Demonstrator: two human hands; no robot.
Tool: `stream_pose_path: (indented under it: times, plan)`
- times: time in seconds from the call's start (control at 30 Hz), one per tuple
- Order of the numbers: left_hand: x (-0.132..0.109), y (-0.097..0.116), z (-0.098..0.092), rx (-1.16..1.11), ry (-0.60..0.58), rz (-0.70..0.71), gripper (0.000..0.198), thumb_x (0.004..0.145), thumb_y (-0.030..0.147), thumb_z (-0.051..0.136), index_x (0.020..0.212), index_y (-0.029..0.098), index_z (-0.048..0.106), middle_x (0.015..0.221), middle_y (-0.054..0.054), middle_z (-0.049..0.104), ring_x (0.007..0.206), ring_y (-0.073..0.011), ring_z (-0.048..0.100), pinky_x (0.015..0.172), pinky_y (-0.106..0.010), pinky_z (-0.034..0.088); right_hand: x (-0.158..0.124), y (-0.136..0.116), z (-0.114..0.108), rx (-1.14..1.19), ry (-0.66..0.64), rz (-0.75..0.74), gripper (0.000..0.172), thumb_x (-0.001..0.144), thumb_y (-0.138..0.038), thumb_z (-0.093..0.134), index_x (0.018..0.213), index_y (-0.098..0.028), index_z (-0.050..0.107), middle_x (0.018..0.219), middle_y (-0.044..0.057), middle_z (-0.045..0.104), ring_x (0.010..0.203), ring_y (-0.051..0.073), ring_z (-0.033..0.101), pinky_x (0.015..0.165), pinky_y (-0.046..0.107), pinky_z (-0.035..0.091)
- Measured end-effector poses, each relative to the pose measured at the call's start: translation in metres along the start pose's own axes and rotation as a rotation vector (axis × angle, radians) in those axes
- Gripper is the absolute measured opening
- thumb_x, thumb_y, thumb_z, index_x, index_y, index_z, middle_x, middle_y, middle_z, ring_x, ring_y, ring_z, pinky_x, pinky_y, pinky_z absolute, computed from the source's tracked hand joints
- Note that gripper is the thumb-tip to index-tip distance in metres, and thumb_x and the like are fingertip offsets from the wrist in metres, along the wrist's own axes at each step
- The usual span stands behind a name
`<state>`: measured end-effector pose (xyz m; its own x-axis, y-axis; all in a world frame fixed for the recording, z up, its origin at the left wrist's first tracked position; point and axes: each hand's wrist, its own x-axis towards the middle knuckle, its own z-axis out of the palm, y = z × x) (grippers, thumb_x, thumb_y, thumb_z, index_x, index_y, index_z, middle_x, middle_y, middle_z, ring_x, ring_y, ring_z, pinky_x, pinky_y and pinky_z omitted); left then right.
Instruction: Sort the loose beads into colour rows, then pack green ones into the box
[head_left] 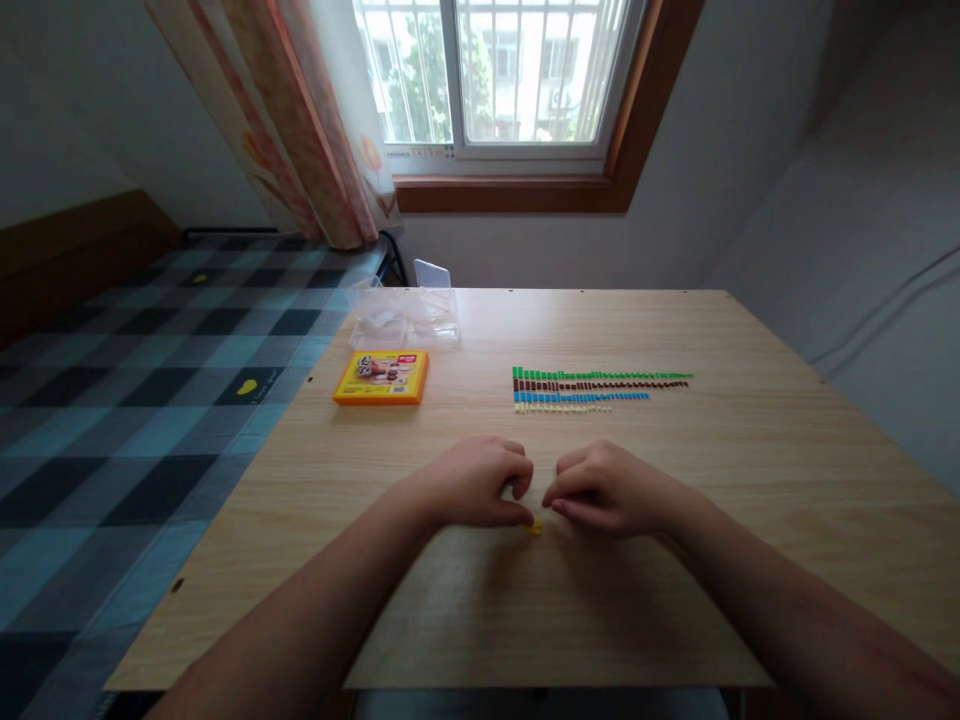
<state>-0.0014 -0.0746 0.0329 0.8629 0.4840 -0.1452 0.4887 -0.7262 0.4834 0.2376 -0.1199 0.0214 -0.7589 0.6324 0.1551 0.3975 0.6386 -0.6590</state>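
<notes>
Flanking a yellow piece (pixel 534 526), left hand (pixel 480 482) and right hand (pixel 611 490) curl fingers together.

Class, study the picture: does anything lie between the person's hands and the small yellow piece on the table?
Nothing visible does. The yellow piece lies on the table right at the fingertips of the left hand and the right hand. The coloured rows and the orange box lie farther back.
</notes>
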Motion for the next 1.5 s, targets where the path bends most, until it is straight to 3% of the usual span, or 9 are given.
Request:
stream_pose_path:
  times: [0.4, 0.6, 0.83, 1.2, 1.5]
  plan:
    - [-0.005, -0.013, -0.013, -0.104, 0.011, -0.051, 0.005, 0.075, 0.020, 0.069, 0.079, 0.019, 0.071, 0.080, 0.000, 0.064, 0.070, -0.0136, 0.056, 0.060, -0.024, 0.039, 0.002, 0.010, 0.005, 0.058, 0.159, -0.008, 0.019, 0.091, -0.022, 0.059, 0.091, -0.016, 0.077, 0.073, 0.005, 0.069, 0.062, 0.012, 0.059, 0.058, 0.023, 0.043]
    - [-0.007, -0.017, -0.013, 0.029, 0.135, -0.060, 0.020, 0.084, 0.019, 0.061, 0.095, 0.022, 0.077, 0.092, -0.003, 0.072, 0.079, -0.0157, 0.063, 0.070, -0.026, 0.044, 0.003, 0.015, 0.006, 0.038, 0.262, 0.020, 0.019, 0.091, -0.021, 0.059, 0.090, -0.016, 0.077, 0.071, 0.004, 0.070, 0.060, 0.012, 0.057, 0.058, 0.023, 0.042]
    - [-0.006, -0.011, -0.010, 0.244, 0.162, -0.044, 0.020, 0.088, 0.021, 0.058, 0.088, 0.024, 0.078, 0.093, -0.003, 0.074, 0.080, -0.0176, 0.065, 0.070, -0.027, 0.043, 0.007, 0.020, 0.009, -0.009, 0.372, 0.082, 0.020, 0.092, -0.024, 0.060, 0.087, -0.016, 0.077, 0.071, 0.005, 0.071, 0.063, 0.013, 0.060, 0.062, 0.025, 0.042]
    - [-0.003, -0.020, -0.004, 0.107, 0.205, -0.020, 0.018, 0.087, 0.017, 0.060, 0.090, 0.022, 0.077, 0.091, -0.001, 0.074, 0.077, -0.0140, 0.065, 0.069, -0.024, 0.045, 0.012, 0.025, 0.014, -0.035, 0.405, 0.085, 0.019, 0.093, -0.023, 0.061, 0.085, -0.018, 0.077, 0.072, 0.004, 0.072, 0.065, 0.014, 0.061, 0.064, 0.026, 0.041]
    - [0.008, -0.030, 0.005, 0.051, 0.374, -0.059, 0.019, 0.087, 0.016, 0.061, 0.096, 0.022, 0.076, 0.095, -0.002, 0.075, 0.084, -0.0156, 0.066, 0.078, -0.026, 0.048, 0.013, 0.027, 0.018, -0.090, 0.414, 0.105, 0.019, 0.093, -0.023, 0.060, 0.088, -0.019, 0.078, 0.072, 0.004, 0.071, 0.066, 0.014, 0.060, 0.064, 0.026, 0.042]
